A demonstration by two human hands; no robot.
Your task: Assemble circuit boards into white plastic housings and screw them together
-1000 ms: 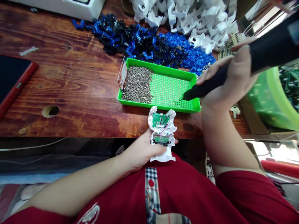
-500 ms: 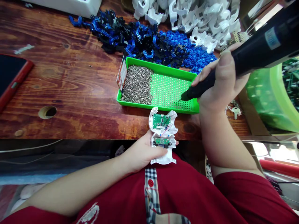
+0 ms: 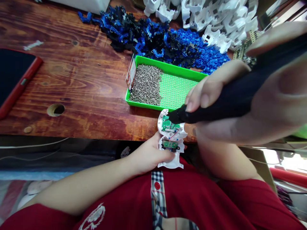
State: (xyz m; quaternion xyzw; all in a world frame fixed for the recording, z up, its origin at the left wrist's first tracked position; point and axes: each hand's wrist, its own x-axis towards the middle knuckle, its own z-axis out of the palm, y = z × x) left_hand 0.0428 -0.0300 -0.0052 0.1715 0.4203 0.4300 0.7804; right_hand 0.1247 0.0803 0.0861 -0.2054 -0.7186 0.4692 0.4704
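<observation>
Screwdriving, seemingly! | right hand [image 3: 261, 119] gripping black cylindrical driver [image 3: 227, 103] | left hand [image 3: 153, 154] clasping white plastic shell [image 3: 169, 164], green circuit board [image 3: 166, 124] beyond | next wants steadiness

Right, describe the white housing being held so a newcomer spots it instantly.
Find the wooden table, then its near edge, before the green tray. There the left grip holds the white housing. Unlike the white shells piled farther back, it visibly carries green circuit boards.

My long cylindrical driver [image 3: 227, 100] is black, my curved plastic housing [image 3: 171, 163] white with flat green circuit boards [image 3: 169, 144]; my red shirt [image 3: 199, 198] has a checked fabric placket [image 3: 157, 177], the wooden surface [image 3: 81, 105] reddish-brown streaks.
</observation>
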